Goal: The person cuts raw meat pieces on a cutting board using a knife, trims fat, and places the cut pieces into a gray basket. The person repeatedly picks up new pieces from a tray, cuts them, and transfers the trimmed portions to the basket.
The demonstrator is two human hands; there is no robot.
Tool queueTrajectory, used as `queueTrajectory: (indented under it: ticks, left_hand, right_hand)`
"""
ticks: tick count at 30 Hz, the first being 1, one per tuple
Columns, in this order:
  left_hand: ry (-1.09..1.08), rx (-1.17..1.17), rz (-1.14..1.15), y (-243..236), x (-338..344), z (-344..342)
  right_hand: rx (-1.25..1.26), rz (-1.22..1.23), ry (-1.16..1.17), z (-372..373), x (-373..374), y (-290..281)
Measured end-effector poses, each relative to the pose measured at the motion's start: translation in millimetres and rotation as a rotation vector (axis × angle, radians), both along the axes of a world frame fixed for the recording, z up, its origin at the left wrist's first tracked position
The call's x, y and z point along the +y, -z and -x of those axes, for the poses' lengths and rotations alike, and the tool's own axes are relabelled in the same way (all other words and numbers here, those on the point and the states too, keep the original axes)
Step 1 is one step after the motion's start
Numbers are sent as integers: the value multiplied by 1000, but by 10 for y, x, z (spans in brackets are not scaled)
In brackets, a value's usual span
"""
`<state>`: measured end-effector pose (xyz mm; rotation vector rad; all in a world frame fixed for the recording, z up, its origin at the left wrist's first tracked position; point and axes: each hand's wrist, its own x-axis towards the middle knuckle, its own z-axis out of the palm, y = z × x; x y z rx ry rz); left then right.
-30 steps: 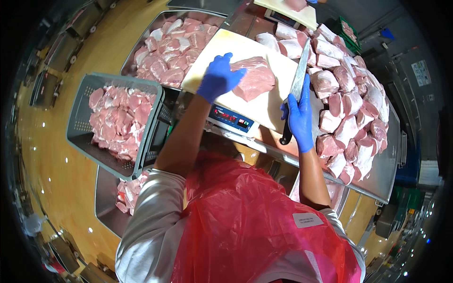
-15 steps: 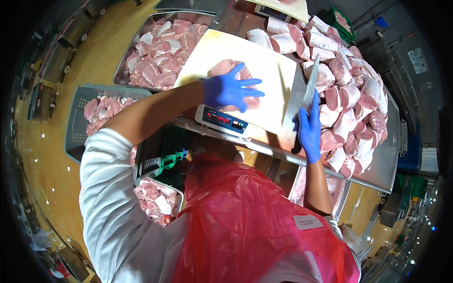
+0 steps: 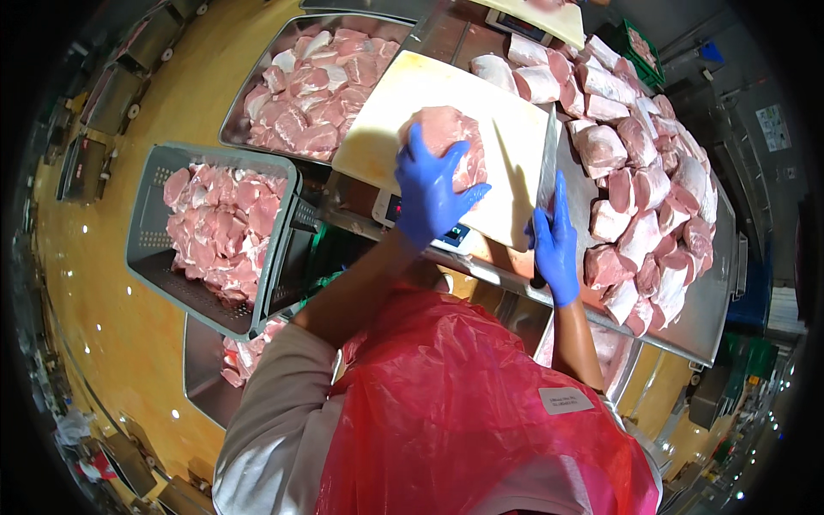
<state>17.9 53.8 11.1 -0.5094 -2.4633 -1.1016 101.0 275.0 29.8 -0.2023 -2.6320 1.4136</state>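
On the white cutting board (image 3: 399,90) lies a slab of pale pink raw meat (image 3: 455,129). My left hand (image 3: 427,193), in a blue glove, reaches over the slab's near left edge with its fingers spread. Whether the fingertips press on the meat I cannot tell. In my right hand (image 3: 558,253), also gloved in blue, is a knife (image 3: 549,154), its blade pointing away from me along the board's right edge. Part of the knife's handle is hidden by the fingers. A digital scale (image 3: 452,237) shows under the board's near edge, partly covered by my left hand.
Large meat pieces (image 3: 639,184) are heaped on the steel table (image 3: 687,330) at right. Cut meat fills a metal tray (image 3: 233,129) at far left and a grey perforated crate (image 3: 142,215) nearer. Another board (image 3: 558,21) stands at the back, with a green crate (image 3: 639,64) beyond.
My left forearm has swung in from the left, and that hand now covers less of the slab. The knife has tipped from leaning rightward to nearly in line with the board's edge.
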Motion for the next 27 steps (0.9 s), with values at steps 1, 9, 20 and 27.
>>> queueTrajectory:
  ticks: [1, 9, 20, 27]
  left_hand:
    - [16, 20, 24, 42, -13, 161]
    - [462, 79, -18, 102, -796, 873]
    - [-138, 95, -166, 491, -402, 156]
    - [-97, 25, -263, 554, -477, 174]
  right_hand:
    - [22, 24, -34, 122, -85, -61]
    - [93, -299, -214, 270, -455, -173]
    - [-80, -580, -418, 536, -1188, -43]
    - [-237, -677, -530, 269, -1029, -99]
